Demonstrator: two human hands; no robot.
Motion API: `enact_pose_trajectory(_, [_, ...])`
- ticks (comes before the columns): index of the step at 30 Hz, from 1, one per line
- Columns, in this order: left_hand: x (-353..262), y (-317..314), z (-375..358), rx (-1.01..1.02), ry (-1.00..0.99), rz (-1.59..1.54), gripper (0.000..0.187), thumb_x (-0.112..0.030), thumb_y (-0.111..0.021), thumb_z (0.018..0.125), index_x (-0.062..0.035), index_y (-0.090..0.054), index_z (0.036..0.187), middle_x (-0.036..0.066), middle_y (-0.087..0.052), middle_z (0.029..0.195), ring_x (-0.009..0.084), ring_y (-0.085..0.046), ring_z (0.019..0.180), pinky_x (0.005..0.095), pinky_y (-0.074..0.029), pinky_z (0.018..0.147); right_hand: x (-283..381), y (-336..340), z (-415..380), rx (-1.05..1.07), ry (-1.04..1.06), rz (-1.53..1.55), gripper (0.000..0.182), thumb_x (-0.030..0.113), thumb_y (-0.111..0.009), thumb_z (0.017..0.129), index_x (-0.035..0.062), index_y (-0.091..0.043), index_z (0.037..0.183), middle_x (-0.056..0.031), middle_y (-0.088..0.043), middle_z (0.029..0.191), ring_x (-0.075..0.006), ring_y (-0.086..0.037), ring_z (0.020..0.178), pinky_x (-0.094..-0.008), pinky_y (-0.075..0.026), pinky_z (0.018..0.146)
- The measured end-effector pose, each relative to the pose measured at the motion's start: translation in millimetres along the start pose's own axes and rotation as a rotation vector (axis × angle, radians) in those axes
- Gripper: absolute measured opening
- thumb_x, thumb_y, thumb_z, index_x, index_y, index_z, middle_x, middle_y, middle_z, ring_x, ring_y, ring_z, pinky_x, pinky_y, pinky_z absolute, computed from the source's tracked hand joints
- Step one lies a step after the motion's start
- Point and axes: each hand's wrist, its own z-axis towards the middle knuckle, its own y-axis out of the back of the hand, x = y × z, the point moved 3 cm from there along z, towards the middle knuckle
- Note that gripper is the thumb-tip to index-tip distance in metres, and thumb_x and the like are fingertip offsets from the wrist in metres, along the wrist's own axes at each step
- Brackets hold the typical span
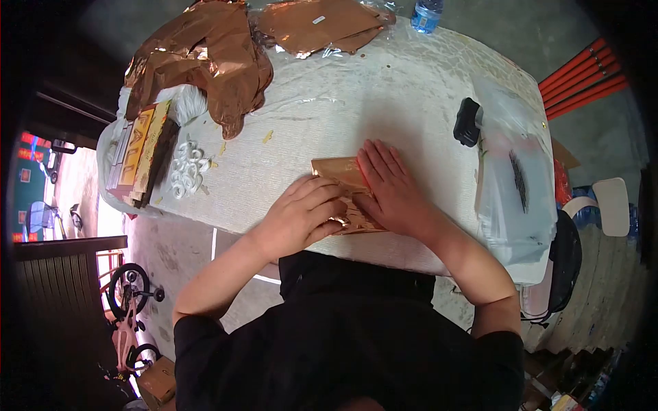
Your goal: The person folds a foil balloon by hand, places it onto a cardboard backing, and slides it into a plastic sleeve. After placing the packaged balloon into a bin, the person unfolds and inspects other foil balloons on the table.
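A copper-coloured foil sheet or flat bag (334,166) lies near the table's front edge, partly covered by both hands. My left hand (301,211) rests over its left side with curled fingers, closed on the crinkled foil near the lower middle. My right hand (392,188) presses flat on its right side, fingers stretched out and pointing away from me. A thin red edge shows beside the right fingers. What lies under the palms is hidden.
Large copper foil balloons (199,55) and a stack of flat foil pieces (319,27) lie at the back. Small boxes (140,154) and white ribbon rolls (186,171) sit left. Clear plastic bags (514,192), a black object (467,122) and a water bottle (426,16) are right.
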Motion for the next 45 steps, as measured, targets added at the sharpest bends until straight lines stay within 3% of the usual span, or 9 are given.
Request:
enact_pose_trajectory(7, [-4,1,2,-0.021,0.075,0.095,0.037,-0.021,-0.069,0.073,-0.0069,-0.061,0.106,0.012,-0.05,0.126,0.0312,-0.038,0.126,0.0483,-0.026,0.107,1,1,0,0.026,-0.01,0.004,0.065,0.031,-0.053,0.087,-0.0054,-0.03,0.135,-0.0251,-0.03,0.14,-0.037,-0.026,0.133,-0.0457,-0.016,0.111])
enact_pose_trajectory(14, [1,-5,-1,0.031,0.054,0.055,0.036,-0.021,-0.066,0.076,-0.0062,-0.061,0.108,0.009,-0.056,0.12,0.0233,-0.046,0.121,0.0447,-0.026,0.108,2,3,-3,0.064,-0.014,-0.003,0.068,0.032,-0.053,0.087,-0.0049,-0.027,0.137,-0.0241,-0.028,0.142,-0.0355,-0.023,0.135,-0.0455,-0.014,0.112])
enact_pose_trajectory(22, [2,-4,1,-0.008,0.024,-0.045,0.034,-0.017,-0.067,0.074,-0.0027,-0.062,0.105,0.012,-0.057,0.12,0.0284,-0.05,0.116,0.0408,-0.038,0.099,-2,6,-1,0.072,0.011,0.016,0.067,0.032,-0.051,0.088,-0.0056,-0.027,0.137,-0.0243,-0.027,0.142,-0.0361,-0.023,0.135,-0.0459,-0.014,0.112])
enact_pose_trajectory(24, [1,-4,2,-0.007,0.022,-0.044,0.034,-0.017,-0.067,0.074,-0.0021,-0.062,0.105,0.013,-0.057,0.119,0.029,-0.05,0.116,0.0404,-0.039,0.099,-3,8,3,0.151,-0.097,0.081,0.064,0.031,-0.049,0.089,-0.006,-0.028,0.137,-0.0245,-0.028,0.142,-0.0381,-0.025,0.134,-0.0469,-0.015,0.111])
enact_pose_trajectory(30, [1,-3,2,-0.003,0.025,-0.049,0.033,-0.016,-0.068,0.075,-0.0009,-0.062,0.104,0.014,-0.057,0.119,0.0293,-0.049,0.116,0.0397,-0.04,0.098,14,-4,-4,-0.015,-0.075,-0.033,0.06,0.028,-0.048,0.089,-0.0059,-0.03,0.135,-0.0252,-0.031,0.14,-0.0406,-0.027,0.131,-0.0493,-0.017,0.109])
enact_pose_trajectory(39, [-10,1,-20,-0.087,-0.068,0.041,0.024,-0.006,-0.064,0.075,-0.0014,-0.065,0.098,0.014,-0.062,0.111,0.0304,-0.057,0.106,0.0415,-0.044,0.095,14,-3,-2,0.018,-0.08,-0.042,0.066,0.033,-0.05,0.087,-0.0052,-0.029,0.136,-0.0254,-0.028,0.141,-0.0401,-0.025,0.133,-0.0492,-0.015,0.11])
enact_pose_trajectory(43, [8,24,-25,-0.186,0.041,0.069,0.019,-0.003,-0.063,0.076,-0.0034,-0.065,0.095,0.012,-0.064,0.102,0.0295,-0.06,0.095,0.0386,-0.049,0.084,14,-6,-2,0.026,-0.079,-0.044,0.065,0.033,-0.049,0.088,-0.0046,-0.028,0.137,-0.0251,-0.026,0.142,-0.0397,-0.023,0.134,-0.0489,-0.014,0.11])
enact_pose_trajectory(45, [31,30,-23,-0.269,0.271,0.002,0.017,-0.001,-0.063,0.077,-0.0028,-0.064,0.094,0.011,-0.063,0.098,0.0308,-0.06,0.091,0.0373,-0.049,0.079,12,-8,-3,0.035,-0.098,-0.026,0.065,0.033,-0.048,0.088,-0.004,-0.028,0.137,-0.0246,-0.025,0.143,-0.039,-0.021,0.135,-0.0486,-0.013,0.111])
